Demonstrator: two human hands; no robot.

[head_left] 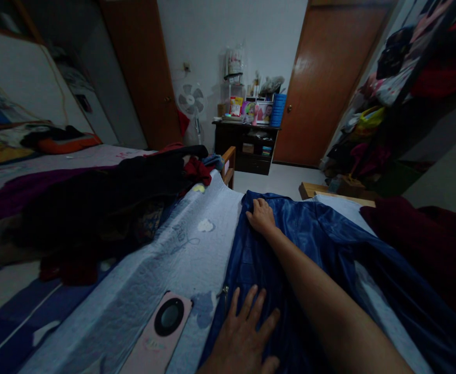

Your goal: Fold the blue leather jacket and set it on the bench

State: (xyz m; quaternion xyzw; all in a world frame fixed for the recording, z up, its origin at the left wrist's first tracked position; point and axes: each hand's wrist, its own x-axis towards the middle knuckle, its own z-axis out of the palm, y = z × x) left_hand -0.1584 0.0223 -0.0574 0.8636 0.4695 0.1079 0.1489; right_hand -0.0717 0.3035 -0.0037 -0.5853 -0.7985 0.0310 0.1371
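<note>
A shiny dark blue jacket (302, 228) lies spread on the light grey-blue bedsheet (189, 244), one sleeve stretching to the lower right. Near the jacket's far left corner, my right hand (261, 215) rests on the fabric, its fingers bent over it and slightly apart. My left hand (247, 332) lies flat on the lower part of the jacket with its fingers spread, just right of a metal zipper pull (225, 291). A pink phone (160, 332) with a round dark camera ring lies on the sheet left of my left hand.
Piled dark clothes (107, 202) cover the bed's left side. Maroon fabric (426, 239) lies at the right. Beyond the bed stand a dark cabinet (243, 163) with items on top, a white fan (191, 101) and a wooden door (325, 78). Bags hang at the upper right.
</note>
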